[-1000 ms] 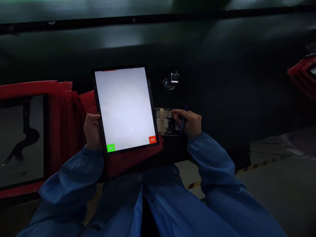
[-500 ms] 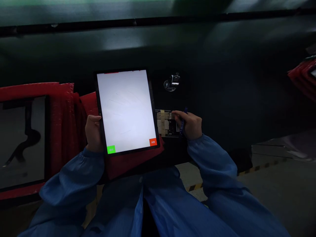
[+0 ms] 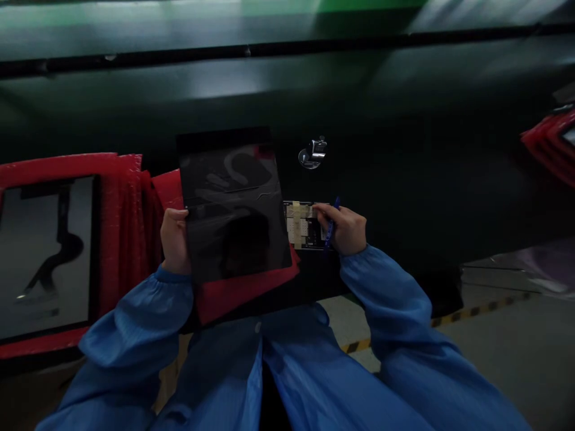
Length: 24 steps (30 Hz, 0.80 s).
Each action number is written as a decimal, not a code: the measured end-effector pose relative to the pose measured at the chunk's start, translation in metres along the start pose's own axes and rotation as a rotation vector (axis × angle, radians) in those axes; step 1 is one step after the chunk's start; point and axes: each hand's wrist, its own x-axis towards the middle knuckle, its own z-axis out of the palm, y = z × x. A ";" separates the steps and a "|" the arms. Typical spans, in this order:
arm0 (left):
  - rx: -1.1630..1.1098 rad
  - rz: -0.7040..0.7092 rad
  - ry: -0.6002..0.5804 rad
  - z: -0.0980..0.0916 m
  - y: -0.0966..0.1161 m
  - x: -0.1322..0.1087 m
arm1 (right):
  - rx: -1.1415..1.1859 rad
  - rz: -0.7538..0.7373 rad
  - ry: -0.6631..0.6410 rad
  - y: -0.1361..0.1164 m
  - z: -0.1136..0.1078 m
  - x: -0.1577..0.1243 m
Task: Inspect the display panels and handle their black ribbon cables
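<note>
A dark display panel (image 3: 236, 209) with a glossy, reflecting face is tilted up in front of me. My left hand (image 3: 176, 239) grips its left edge, thumb on the front; the other fingers are hidden behind it. Just right of the panel lies a circuit board (image 3: 309, 232) crossed with strips of yellowish tape. My right hand (image 3: 345, 228) is closed around a blue pen (image 3: 331, 227), its fingertips at the board's upper right part. A red sheet (image 3: 247, 290) shows beneath the panel's lower edge.
At left, red foam sleeves (image 3: 128, 233) are stacked, with another panel (image 3: 40, 257) showing a flex cable on top. A shiny metal piece on a round base (image 3: 313, 153) stands beyond the board. More red sleeves (image 3: 552, 143) sit at far right on the dark table (image 3: 426, 179).
The panel's screen has gone from lit white, with green and red corner boxes, to dark. My hands keep nearly the same places; the view has shifted slightly.
</note>
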 end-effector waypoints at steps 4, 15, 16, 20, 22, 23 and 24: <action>0.000 -0.072 -0.030 0.007 0.006 -0.004 | 0.016 0.010 -0.005 0.002 0.001 -0.001; 0.147 0.017 -0.091 0.012 0.006 -0.015 | 0.764 0.224 -0.053 -0.062 -0.020 0.035; 0.192 0.070 -0.112 0.009 0.009 -0.016 | 0.815 0.173 -0.128 -0.072 -0.023 0.046; 0.724 0.665 -0.337 -0.011 0.043 -0.026 | 0.863 -0.022 -0.166 -0.100 -0.033 0.084; 1.048 0.816 -0.530 -0.022 0.070 -0.038 | 0.862 -0.141 -0.143 -0.106 -0.035 0.098; 1.157 0.833 -0.586 -0.027 0.082 -0.045 | 0.871 -0.201 -0.131 -0.108 -0.036 0.103; 1.244 0.852 -0.601 -0.031 0.092 -0.053 | 0.882 -0.252 -0.102 -0.108 -0.035 0.107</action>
